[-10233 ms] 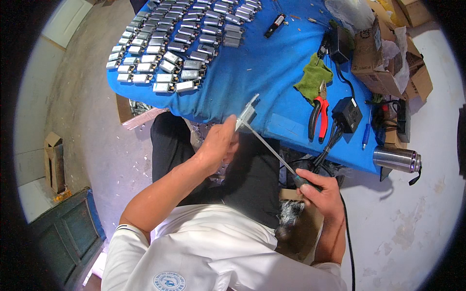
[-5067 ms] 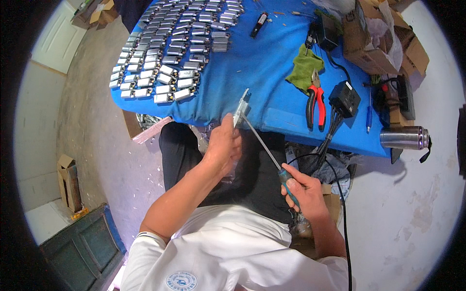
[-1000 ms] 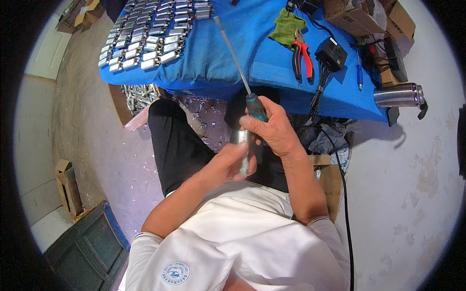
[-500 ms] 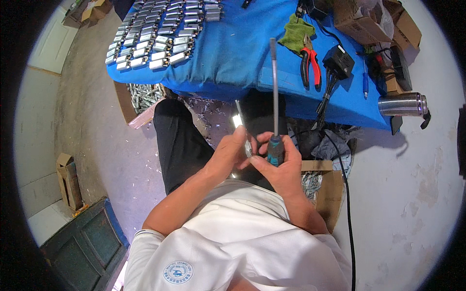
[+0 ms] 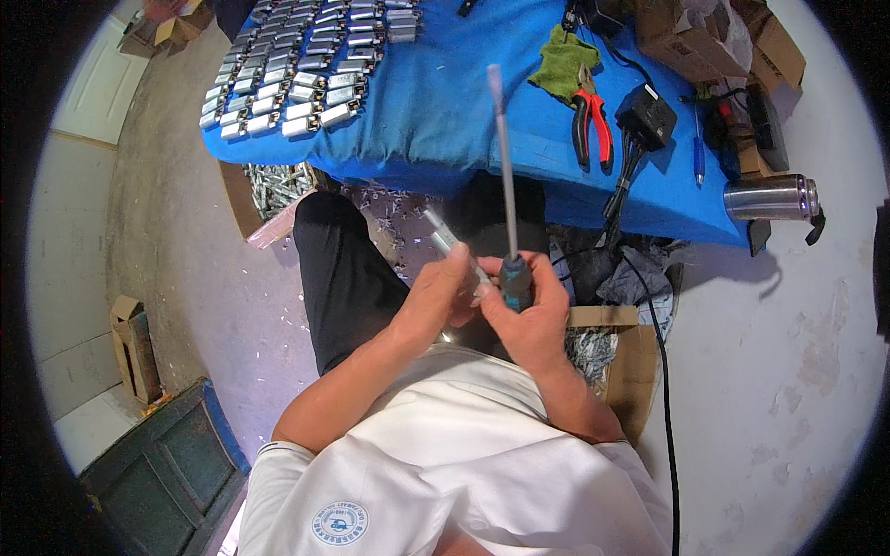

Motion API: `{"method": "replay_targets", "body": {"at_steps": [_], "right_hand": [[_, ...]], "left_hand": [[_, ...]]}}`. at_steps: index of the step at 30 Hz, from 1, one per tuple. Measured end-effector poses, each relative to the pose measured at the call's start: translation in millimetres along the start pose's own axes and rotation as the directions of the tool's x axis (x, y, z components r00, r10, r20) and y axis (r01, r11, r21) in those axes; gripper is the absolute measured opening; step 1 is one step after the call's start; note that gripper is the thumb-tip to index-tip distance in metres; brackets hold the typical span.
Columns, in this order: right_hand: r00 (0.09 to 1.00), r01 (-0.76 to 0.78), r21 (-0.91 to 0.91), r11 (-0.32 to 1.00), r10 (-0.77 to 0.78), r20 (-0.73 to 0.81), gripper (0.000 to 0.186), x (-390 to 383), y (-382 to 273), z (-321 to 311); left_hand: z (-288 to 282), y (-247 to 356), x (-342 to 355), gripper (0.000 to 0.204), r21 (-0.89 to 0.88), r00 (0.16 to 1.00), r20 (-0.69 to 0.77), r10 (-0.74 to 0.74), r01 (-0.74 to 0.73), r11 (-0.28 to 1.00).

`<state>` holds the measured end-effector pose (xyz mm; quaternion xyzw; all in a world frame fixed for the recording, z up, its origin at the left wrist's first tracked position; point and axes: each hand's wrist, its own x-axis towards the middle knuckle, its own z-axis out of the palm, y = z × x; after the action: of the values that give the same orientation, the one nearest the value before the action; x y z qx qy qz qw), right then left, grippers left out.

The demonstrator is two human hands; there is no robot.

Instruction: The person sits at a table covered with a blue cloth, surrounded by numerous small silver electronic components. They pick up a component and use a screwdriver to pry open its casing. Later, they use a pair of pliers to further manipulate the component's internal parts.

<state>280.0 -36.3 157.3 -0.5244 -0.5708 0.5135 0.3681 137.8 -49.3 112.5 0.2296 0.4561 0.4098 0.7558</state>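
Observation:
My left hand [image 5: 436,295] is closed around a slim silver metal piece [image 5: 443,238], which tilts up and to the left. In my right hand [image 5: 533,310] is a screwdriver [image 5: 507,185] with a dark and teal handle, its long shaft pointing up past the table edge. The right fingertips meet the lower end of the silver piece, so both hands are close together above my lap. Fingers cover much of that lower end, and its exact kind cannot be made out.
Rows of small silver metal units [image 5: 301,93] cover the left of the blue-covered table [image 5: 445,111]. Red-handled pliers [image 5: 591,120], a green cloth [image 5: 561,67], a black adapter [image 5: 646,118] and a steel flask [image 5: 771,198] lie right. Boxes [image 5: 629,371] of metal parts stand below.
The silver piece has tipped further left. The screwdriver's tip has swung left too, and my right hand has shifted slightly left with it.

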Motion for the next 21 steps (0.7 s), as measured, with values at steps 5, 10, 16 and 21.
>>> {"method": "replay_targets", "body": {"at_steps": [5,10,16,21], "right_hand": [[0.993,0.061,0.079,0.995,-0.068,0.094,0.021,22.0,-1.9,-19.8],[0.978,0.116,0.020,0.993,-0.118,0.173,0.020,39.3,-10.1,-35.8],[0.940,0.120,-0.048,0.992,-0.098,0.327,0.018,60.7,-19.1,-43.1],[0.934,0.128,-0.078,0.989,-0.094,0.344,0.019,76.7,-24.7,-44.0]], "left_hand": [[-0.9,10.3,-6.6,0.068,-0.139,0.998,0.060,0.019,-0.011,0.990],[-16.8,16.9,-11.6,0.067,-0.213,1.000,0.003,-0.003,0.004,0.977],[-19.3,25.1,-14.4,0.053,-0.083,0.999,0.022,-0.028,0.030,0.996],[-17.2,32.9,-11.0,0.054,-0.029,0.991,0.120,-0.059,0.063,0.998]]}}
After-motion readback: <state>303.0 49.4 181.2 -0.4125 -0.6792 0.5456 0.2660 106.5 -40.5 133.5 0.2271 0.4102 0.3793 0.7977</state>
